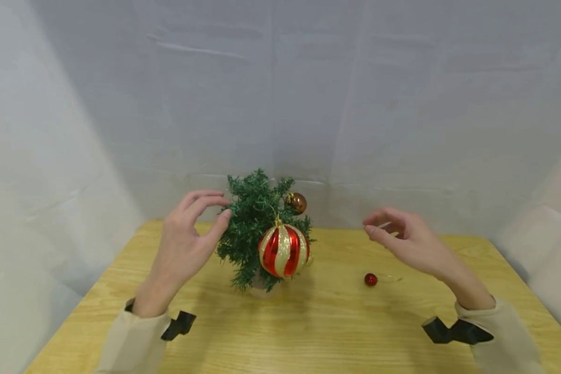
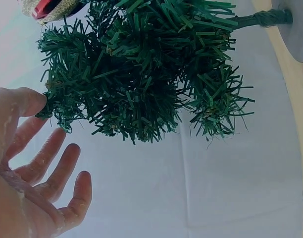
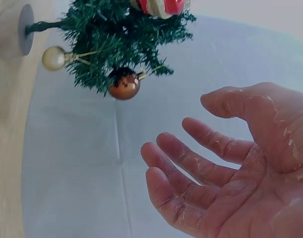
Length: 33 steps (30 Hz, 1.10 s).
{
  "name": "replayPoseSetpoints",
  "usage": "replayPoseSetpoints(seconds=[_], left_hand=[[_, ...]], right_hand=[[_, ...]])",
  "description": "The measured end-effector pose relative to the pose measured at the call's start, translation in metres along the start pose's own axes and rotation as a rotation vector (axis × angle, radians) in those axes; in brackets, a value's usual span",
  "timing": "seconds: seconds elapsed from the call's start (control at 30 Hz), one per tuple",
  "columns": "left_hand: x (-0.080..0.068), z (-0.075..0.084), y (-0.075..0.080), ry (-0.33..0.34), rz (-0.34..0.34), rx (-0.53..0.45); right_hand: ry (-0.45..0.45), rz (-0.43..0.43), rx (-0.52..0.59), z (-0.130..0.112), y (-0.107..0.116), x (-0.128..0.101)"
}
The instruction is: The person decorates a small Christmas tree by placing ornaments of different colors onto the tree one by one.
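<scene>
A small green artificial Christmas tree point(image 1: 250, 223) stands on the table with a large red-and-gold striped bauble point(image 1: 284, 252) on its front. A shiny brown bauble point(image 1: 296, 203) hangs at its right side, and a small gold bauble point(image 3: 54, 58) shows low on the tree in the right wrist view. At the tree's left edge is my left hand point(image 1: 187, 236), thumb and index fingertips right by a branch tip; whether they touch it is unclear. My right hand point(image 1: 413, 241) hovers apart from the tree, fingers loosely bent around nothing.
A small red bauble point(image 1: 371, 279) with a gold string lies on the wooden table point(image 1: 336, 332), below and left of my right hand. Pale cloth point(image 1: 308, 104) hangs behind the table and at both sides. The tree stands on a round base point(image 3: 15, 30).
</scene>
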State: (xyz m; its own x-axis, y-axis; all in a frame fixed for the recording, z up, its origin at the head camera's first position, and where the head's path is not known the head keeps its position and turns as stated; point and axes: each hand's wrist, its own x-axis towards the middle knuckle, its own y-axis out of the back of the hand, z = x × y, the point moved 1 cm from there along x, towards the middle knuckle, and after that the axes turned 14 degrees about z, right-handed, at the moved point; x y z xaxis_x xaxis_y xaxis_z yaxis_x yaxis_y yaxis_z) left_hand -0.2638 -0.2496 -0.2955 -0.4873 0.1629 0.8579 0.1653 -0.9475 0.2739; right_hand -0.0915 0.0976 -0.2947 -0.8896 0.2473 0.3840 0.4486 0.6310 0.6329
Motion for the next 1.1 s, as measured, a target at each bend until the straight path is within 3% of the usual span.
replayPoseSetpoints(seconds=[0.6, 1.1], left_hand=[[-0.004, -0.001, -0.002, 0.0, 0.028, -0.024], [-0.002, -0.007, -0.002, -0.054, 0.029, -0.071]], right_hand=[[-0.011, 0.071, -0.13, 0.034, 0.007, -0.007], [-0.05, 0.156, -0.223, 0.049, 0.011, -0.029]])
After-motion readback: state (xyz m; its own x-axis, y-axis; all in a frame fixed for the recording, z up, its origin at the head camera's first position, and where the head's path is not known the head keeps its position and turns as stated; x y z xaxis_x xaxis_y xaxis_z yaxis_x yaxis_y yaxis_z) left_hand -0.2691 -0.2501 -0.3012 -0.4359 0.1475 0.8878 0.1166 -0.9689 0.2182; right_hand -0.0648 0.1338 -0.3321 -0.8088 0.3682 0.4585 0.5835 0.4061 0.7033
